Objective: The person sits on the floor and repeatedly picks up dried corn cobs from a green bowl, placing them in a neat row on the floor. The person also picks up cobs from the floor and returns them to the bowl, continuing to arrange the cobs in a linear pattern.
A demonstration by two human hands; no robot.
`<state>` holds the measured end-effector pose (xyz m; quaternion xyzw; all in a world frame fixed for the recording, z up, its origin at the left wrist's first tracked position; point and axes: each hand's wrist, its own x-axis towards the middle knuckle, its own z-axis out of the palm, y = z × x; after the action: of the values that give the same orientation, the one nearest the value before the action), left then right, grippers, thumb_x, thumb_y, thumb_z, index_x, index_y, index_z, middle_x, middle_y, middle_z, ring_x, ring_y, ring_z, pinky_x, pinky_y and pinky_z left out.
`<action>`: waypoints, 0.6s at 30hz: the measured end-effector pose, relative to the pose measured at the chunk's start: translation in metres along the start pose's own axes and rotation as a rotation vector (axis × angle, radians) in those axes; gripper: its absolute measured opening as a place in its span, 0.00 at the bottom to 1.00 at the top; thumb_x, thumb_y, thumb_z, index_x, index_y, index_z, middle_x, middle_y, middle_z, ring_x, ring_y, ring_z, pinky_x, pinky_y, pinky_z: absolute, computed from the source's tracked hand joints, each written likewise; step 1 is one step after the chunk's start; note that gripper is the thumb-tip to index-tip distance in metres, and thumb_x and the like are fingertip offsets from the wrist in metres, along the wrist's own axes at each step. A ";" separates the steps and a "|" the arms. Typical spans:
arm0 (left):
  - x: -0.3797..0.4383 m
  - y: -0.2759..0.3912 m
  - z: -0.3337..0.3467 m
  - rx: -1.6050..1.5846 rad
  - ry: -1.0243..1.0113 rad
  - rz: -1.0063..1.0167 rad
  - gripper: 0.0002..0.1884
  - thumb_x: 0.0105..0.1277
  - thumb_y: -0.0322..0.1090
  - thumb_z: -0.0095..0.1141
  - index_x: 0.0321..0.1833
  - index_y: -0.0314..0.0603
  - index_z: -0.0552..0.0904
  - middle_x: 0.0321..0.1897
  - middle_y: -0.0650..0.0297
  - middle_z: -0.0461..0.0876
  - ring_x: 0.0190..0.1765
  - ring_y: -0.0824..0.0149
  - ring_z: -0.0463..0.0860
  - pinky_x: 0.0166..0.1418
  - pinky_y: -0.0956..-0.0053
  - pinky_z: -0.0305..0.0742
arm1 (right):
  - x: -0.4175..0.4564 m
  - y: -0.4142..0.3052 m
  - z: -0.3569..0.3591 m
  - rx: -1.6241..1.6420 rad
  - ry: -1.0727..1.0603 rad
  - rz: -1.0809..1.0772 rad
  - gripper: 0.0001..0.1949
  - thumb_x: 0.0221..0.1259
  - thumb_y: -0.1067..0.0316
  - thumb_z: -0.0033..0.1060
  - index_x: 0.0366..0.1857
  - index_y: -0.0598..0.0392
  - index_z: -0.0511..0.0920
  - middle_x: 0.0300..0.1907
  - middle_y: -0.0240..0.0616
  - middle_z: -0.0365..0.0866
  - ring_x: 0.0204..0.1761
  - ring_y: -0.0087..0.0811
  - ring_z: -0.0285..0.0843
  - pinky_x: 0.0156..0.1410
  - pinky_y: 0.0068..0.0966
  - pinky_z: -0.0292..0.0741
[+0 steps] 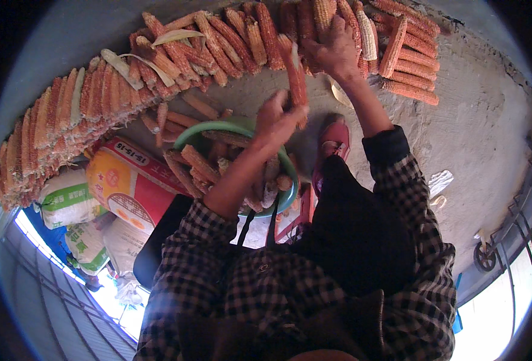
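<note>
My left hand [276, 121] grips a reddish corn cob [297, 79] that slants up above the rim of a green basin [189, 131]. My right hand [336, 53] reaches to the stacked row and has its fingers on a paler, yellowish corn cob [324, 16]; whether they close fully around it is hard to see. Bare corn cobs [200, 162] fill the basin, partly hidden under my left forearm. Ahead of me runs a long stack of corn cobs [221, 43] laid side by side, with a dry husk strip [178, 36] on top.
At the stack's right end, several cobs [412, 70] lie crosswise. Loose cobs [180, 118] lie between stack and basin. Printed sacks [133, 180] are piled at my left. My red shoe [334, 135] rests on the concrete floor [469, 122]. A spoked wheel [486, 256] stands at the right.
</note>
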<state>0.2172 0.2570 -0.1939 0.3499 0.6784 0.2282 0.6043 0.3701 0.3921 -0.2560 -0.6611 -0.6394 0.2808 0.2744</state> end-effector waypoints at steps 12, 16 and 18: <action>0.080 0.071 0.007 0.841 0.380 0.576 0.36 0.61 0.33 0.63 0.73 0.46 0.65 0.67 0.47 0.69 0.70 0.45 0.68 0.72 0.56 0.63 | -0.017 -0.011 0.010 -0.094 -0.034 -0.132 0.33 0.53 0.59 0.65 0.65 0.55 0.65 0.58 0.60 0.63 0.53 0.63 0.68 0.59 0.51 0.73; 0.078 0.068 0.007 0.904 0.284 0.852 0.42 0.55 0.24 0.64 0.75 0.51 0.64 0.75 0.52 0.59 0.75 0.45 0.60 0.76 0.55 0.59 | -0.028 -0.028 -0.007 0.091 0.005 -0.016 0.31 0.54 0.68 0.61 0.64 0.64 0.65 0.56 0.62 0.69 0.57 0.64 0.70 0.59 0.52 0.73; 0.082 0.068 0.011 0.880 0.187 0.918 0.43 0.54 0.26 0.64 0.76 0.54 0.64 0.76 0.55 0.56 0.77 0.46 0.56 0.76 0.51 0.58 | -0.027 -0.015 -0.010 0.107 0.022 -0.058 0.34 0.52 0.68 0.63 0.66 0.64 0.62 0.55 0.61 0.70 0.54 0.62 0.73 0.56 0.49 0.76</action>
<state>0.2395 0.3608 -0.2001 0.7986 0.5396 0.1934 0.1836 0.3665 0.3654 -0.2378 -0.6298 -0.6390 0.2993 0.3246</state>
